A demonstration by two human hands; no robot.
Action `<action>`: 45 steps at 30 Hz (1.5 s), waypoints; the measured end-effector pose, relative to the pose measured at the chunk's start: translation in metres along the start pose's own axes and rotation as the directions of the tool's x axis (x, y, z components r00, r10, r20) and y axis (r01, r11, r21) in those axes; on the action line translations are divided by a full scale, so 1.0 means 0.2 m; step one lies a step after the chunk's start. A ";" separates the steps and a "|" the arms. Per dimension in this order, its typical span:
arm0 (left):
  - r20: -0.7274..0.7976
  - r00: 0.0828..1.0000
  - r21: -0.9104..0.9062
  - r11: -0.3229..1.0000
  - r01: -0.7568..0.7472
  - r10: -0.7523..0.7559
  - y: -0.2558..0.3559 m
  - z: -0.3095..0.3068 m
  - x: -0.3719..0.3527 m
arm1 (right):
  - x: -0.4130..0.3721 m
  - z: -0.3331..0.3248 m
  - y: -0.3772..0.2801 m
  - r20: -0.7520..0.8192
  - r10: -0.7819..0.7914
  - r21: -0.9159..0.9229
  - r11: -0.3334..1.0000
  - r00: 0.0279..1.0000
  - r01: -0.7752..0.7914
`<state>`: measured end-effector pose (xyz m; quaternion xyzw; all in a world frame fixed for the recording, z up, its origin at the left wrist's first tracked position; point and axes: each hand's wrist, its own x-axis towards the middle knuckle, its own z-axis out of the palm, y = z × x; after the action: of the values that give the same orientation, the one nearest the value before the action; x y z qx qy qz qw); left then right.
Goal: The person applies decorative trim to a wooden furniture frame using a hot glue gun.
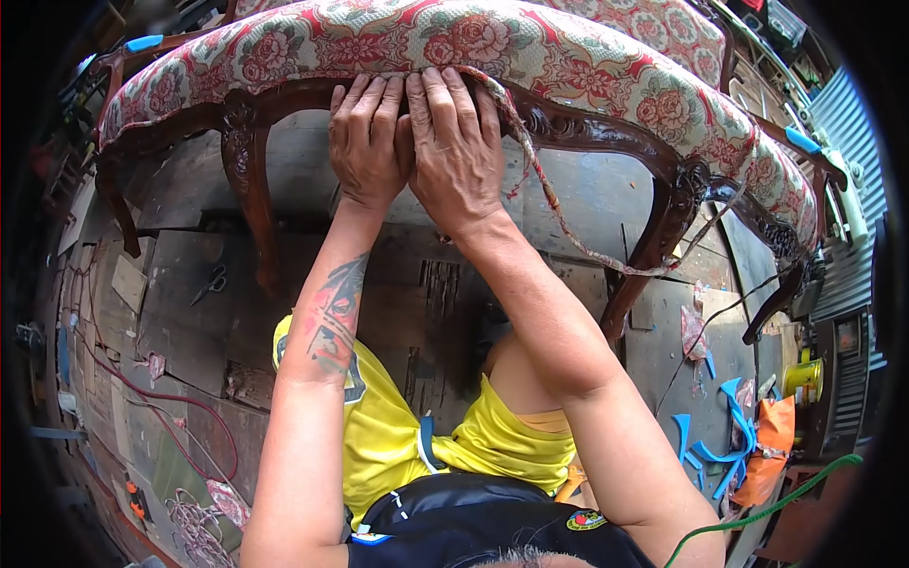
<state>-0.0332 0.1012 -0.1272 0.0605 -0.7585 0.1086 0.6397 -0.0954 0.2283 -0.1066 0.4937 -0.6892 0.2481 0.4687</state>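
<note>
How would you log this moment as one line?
left hand: fingertips at lower edge of floral upholstery | right hand: alongside, fingertips there too | fabric cord: hanging slack beside right hand

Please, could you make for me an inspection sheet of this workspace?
Surface: wooden floor, worn, with gaps.
Work things: flowered sofa on carved legs; trim hanging loose to the right of the hands.
Clutter: scissors at left; blue scraps, orange bag and yellow can at right.
Hands: left hand and right hand side by side at the sofa's front edge; grip unclear.
Cables: red cord at left, perhaps a hose.
Surroundings: corrugated sheet at right.
</note>
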 end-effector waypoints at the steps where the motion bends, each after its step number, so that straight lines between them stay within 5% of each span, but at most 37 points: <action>1: 0.001 1.000 0.012 1.000 0.002 -0.002 0.00 0.00 0.00 | 0.00 0.00 0.00 0.003 0.000 -0.005 1.000 1.000 0.000; 29: 0.031 0.999 -0.013 1.000 0.016 -0.016 0.01 -0.02 0.00 | 0.00 -0.01 0.02 0.020 -0.015 -0.062 0.998 1.000 0.017; 45: -0.014 1.000 -0.033 0.999 0.014 -0.015 0.00 0.01 -0.01 | -0.01 -0.04 0.06 0.027 -0.046 0.095 0.995 0.999 0.043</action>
<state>-0.0345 0.1013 -0.1289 0.0546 -0.7552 0.0919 0.6467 -0.1025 0.2391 -0.1034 0.5342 -0.6721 0.2627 0.4402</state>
